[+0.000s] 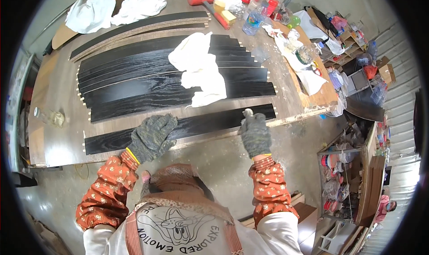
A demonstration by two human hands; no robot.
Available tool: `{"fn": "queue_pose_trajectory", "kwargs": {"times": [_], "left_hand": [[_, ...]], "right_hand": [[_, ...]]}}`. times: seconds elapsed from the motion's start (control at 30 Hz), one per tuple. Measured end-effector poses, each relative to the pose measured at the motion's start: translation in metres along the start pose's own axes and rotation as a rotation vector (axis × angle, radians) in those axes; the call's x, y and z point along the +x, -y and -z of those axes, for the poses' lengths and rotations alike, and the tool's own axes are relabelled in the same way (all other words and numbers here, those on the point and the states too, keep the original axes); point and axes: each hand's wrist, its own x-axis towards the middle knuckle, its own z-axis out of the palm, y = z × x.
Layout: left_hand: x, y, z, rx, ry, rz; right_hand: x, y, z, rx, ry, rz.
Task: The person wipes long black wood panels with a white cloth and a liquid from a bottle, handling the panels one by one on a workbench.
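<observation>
Gloved hands (153,136) on black board (178,127), blue-labelled bottle (253,20) behind

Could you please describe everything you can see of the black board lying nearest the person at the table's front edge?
The nearest black board is a long, narrow plank, apparently wood with visible grain under dark stain. It lies flat along the front edge of the workbench, apart from the other black boards behind it. Small pale pegs seem to stick out at its ends. The gloved left hand rests on it; the gloved right hand, gripping a small pale object, is at its right part.
</observation>
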Motion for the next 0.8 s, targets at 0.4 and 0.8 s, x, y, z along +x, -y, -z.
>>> {"fn": "queue_pose_trajectory", "kwargs": {"times": [0.4,0.8], "left_hand": [[0.003,0.000,-0.007,0.098,0.077,0.006],[0.000,0.010,-0.013,0.087,0.090,-0.009]], "right_hand": [[0.039,-0.075,-0.007,0.023,-0.282,0.076],[0.003,-0.071,-0.011,-0.027,-0.210,-0.062]]}}
